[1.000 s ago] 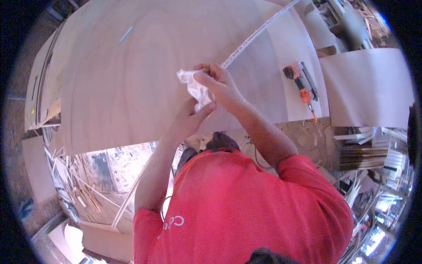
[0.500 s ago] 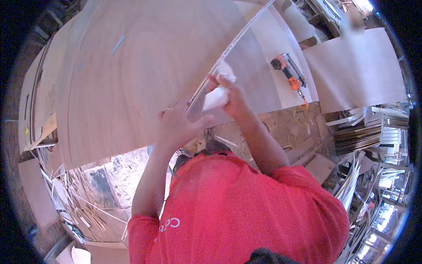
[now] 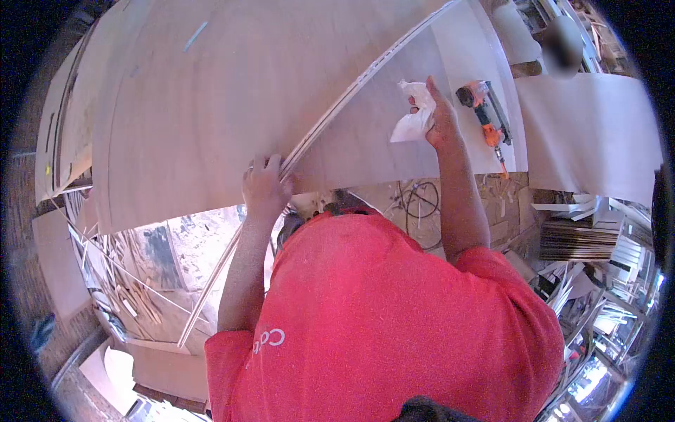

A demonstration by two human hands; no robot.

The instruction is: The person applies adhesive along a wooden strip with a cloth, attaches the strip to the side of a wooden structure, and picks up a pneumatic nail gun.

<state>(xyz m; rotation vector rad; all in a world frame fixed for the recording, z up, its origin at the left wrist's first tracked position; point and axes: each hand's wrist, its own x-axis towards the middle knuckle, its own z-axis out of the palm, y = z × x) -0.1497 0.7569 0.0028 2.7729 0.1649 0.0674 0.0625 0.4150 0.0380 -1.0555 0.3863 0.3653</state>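
The left hand (image 3: 266,191) lies at the near edge of the broad wooden sheet (image 3: 190,126), its fingers over the sheet and its thumb beside the long pale strips (image 3: 330,116); whether it pinches them or merely steadies them cannot be told. From there, the strips slant away up and to the right across the sheet. Good practice would be light, even pressure from this hand, enough to stop the strips skewing without bowing them. Farther right, the crumpled white piece (image 3: 415,125) hangs clear of the strips, grasped between the thumb and fingers of the right hand (image 3: 443,121); a gathered hold would keep its loose ends from snagging. Just right of that hand, the orange-and-black tool (image 3: 486,123) lies on a paler surface, close enough that the wrist is best kept clear of it.
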